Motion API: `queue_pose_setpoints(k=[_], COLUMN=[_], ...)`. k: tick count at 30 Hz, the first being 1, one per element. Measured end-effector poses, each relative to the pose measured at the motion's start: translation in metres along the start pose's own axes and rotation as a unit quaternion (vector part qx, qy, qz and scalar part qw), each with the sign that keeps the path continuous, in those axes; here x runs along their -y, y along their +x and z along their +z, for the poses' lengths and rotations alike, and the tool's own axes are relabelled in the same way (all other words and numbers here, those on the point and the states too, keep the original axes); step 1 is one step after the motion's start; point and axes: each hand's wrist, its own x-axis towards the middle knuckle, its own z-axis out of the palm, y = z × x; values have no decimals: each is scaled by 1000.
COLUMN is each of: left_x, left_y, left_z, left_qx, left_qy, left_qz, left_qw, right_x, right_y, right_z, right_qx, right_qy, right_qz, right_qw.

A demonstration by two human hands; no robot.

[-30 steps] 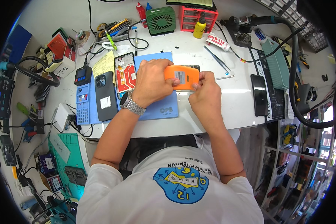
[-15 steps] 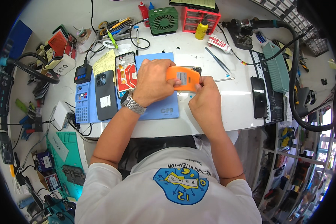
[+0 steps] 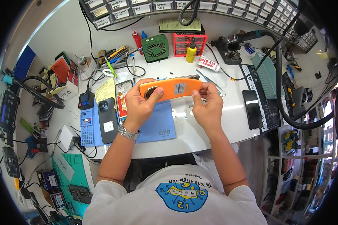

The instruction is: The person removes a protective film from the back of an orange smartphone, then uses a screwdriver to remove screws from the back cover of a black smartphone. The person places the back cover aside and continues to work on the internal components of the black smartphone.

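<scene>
An orange phone back cover (image 3: 169, 90) with a round camera ring (image 3: 151, 92) and a grey label is held level above the bench by both my hands. Along its upper edge shows the dark rim of a phone body (image 3: 199, 77), and how far the two are joined is hidden. My left hand (image 3: 139, 105) wraps the left end, its thumb beside the camera ring. At the right end, my right hand (image 3: 207, 105) grips with thumb and fingers. Below lies a blue mat (image 3: 157, 125). Left of it are an opened phone (image 3: 122, 101) with red parts and a dark phone (image 3: 107, 123).
A green fan (image 3: 156, 48), a red drawer box (image 3: 182, 44) and a yellow bottle (image 3: 191, 51) stand at the back. Tweezers (image 3: 208, 79) and a white tube (image 3: 209, 63) lie behind my right hand. Another black phone (image 3: 251, 108) rests at the right, near a thick black hose (image 3: 278, 75).
My left hand has shifted from over the cover to its left end, exposing the camera ring. The view has tilted upward, showing labelled drawers at the back.
</scene>
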Motion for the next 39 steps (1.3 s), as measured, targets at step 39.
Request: queue_pose_setpoints(k=[39], left_x=[6], left_y=[-2], left_z=[-4], left_qx=[-53], left_qy=[169], left_qz=[139], left_qw=[974], right_x=[-2], right_y=[51], right_z=[44], right_qx=[51], right_qy=[-69], right_qz=[-323], right_qw=[942])
